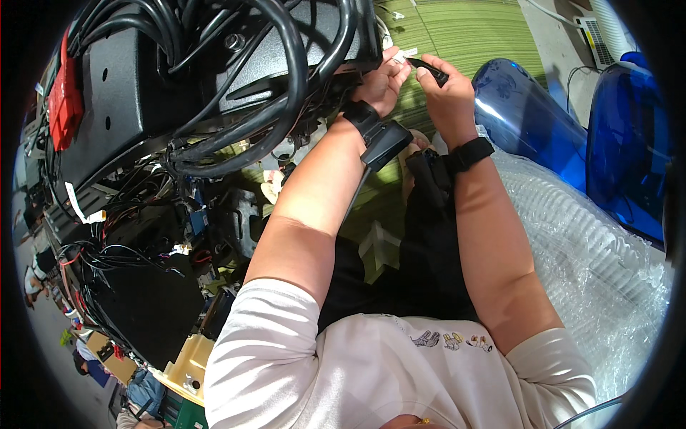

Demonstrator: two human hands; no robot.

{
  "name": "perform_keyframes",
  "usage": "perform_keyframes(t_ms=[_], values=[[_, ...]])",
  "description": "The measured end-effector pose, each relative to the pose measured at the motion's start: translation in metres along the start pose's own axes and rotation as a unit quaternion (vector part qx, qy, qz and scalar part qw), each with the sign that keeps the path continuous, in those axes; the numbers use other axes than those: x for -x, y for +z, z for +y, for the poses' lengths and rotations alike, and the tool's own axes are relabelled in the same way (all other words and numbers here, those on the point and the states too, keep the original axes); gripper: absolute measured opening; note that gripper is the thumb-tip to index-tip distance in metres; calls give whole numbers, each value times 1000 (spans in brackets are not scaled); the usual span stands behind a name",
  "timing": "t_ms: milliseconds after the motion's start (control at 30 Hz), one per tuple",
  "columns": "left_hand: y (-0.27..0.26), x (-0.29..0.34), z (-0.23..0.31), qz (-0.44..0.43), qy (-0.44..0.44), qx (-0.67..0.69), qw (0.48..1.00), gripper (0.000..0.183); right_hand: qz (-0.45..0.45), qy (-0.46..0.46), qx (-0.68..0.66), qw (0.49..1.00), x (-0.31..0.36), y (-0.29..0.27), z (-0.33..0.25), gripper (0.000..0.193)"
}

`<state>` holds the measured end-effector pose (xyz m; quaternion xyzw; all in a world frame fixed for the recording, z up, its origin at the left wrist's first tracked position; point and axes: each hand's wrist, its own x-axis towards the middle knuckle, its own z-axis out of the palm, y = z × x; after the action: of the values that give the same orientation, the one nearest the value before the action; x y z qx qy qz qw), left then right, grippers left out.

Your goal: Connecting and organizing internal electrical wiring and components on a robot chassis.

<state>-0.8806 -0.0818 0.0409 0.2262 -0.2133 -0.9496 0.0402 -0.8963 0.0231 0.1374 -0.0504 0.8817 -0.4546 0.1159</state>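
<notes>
My left hand reaches past the edge of a black metal housing. Its fingertips pinch a small white piece, perhaps a connector or tag, near a thin pale cable. Close by on the right, my right hand is closed round a slim black tool. The tool's narrow end points left at the white piece; its exact kind is not clear. Black straps with dark devices sit on both wrists.
Thick black cables loop over the housing, with a red connector at its left. Transparent blue curved parts and bubble wrap lie to the right. Under my hands is a green striped surface. A yellowish tray stands lower left.
</notes>
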Motion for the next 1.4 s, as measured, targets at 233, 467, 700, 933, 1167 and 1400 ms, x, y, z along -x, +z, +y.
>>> perform_keyframes(t_ms=[233,467,700,933,1167,1400], values=[[0,2,2,0,4,4,1000,49,25,24,-2,999,-1,-2,-3,27],[3,5,3,-6,1,-3,1000,49,29,31,-4,999,-2,-3,2,29],[2,3,3,0,-4,-2,1000,49,16,32,-15,999,-2,-3,2,30],[5,5,3,18,-5,-2,1000,46,-5,17,33,999,0,0,8,31],[1,2,1,19,-6,0,1000,44,13,25,27,999,0,-2,-2,29],[1,2,0,13,-2,8,1000,45,4,8,0,1000,0,-3,-2,26]])
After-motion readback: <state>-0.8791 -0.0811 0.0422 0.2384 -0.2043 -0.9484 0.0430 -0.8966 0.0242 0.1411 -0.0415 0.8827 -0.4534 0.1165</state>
